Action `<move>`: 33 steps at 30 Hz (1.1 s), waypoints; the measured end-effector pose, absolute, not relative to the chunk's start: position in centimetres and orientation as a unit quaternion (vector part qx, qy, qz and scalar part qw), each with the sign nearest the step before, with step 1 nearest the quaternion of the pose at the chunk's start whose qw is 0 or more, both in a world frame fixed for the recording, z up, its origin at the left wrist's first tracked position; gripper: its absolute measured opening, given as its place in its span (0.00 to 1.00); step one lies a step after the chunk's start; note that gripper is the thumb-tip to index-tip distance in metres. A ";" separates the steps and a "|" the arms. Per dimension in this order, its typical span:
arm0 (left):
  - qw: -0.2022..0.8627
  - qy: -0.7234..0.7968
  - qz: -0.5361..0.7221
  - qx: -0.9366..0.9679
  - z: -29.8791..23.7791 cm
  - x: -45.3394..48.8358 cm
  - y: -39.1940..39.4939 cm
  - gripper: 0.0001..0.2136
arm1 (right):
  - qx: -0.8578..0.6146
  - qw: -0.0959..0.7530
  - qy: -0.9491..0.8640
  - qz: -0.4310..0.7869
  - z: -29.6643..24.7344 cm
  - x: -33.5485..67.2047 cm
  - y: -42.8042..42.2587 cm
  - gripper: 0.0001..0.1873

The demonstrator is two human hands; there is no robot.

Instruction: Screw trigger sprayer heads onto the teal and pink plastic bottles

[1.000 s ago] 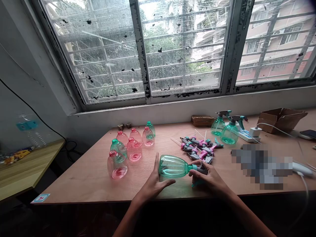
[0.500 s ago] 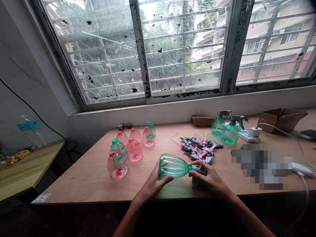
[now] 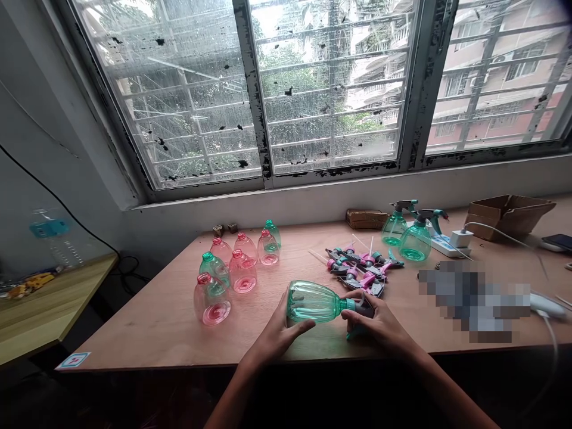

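Note:
A clear green spray bottle [image 3: 313,301] lies sideways between my two hands, above the front edge of the table. My left hand [image 3: 288,330] is wrapped round its base, with the thumb along the near side and the other fingers behind it. At the neck end, my right hand [image 3: 375,322] grips the dark grey and teal spray head [image 3: 363,307], which sits on the bottle's mouth. Part of the trigger shows below the right fingers. Just beyond the bottle lies a pile of pink, teal and grey spray heads [image 3: 364,268] with thin tubes.
Several open pink bottles [image 3: 243,273] and green bottles [image 3: 213,271] stand at the left. Two green bottles with spray heads [image 3: 415,241] stand at the back right by a white power strip [image 3: 447,245]. A cardboard box [image 3: 509,217] is farther right, near a blurred patch.
Almost nothing differs. Both hands keep their hold on the bottle and spray head in nearly the same place, and the view has shifted very slightly.

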State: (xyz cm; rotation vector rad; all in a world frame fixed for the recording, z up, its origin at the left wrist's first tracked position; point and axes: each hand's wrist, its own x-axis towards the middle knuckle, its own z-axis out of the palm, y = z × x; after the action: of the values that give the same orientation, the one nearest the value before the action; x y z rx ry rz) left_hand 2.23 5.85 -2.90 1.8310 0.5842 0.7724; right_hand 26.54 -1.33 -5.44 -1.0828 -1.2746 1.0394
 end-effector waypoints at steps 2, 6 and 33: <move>0.510 0.238 0.322 0.761 -3.2 2.1 5.9 0.33 | -0.458 0.551 -0.541 0.440 -5.5 26.5 -1.3 0.20; 0.459 0.261 0.341 0.778 -4.1 1.9 6.3 0.42 | -0.455 0.550 -0.541 0.445 -5.9 26.6 -1.1 0.20; 0.468 0.270 0.332 0.774 -4.3 1.7 6.4 0.49 | -0.450 0.567 -0.520 0.454 -5.8 26.7 -1.2 0.21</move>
State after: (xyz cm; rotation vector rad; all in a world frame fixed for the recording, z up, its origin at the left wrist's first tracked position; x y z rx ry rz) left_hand 1.73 6.35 -4.27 1.8976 0.6618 0.8141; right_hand 26.65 -1.25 -5.77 -1.0569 -1.2230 1.0666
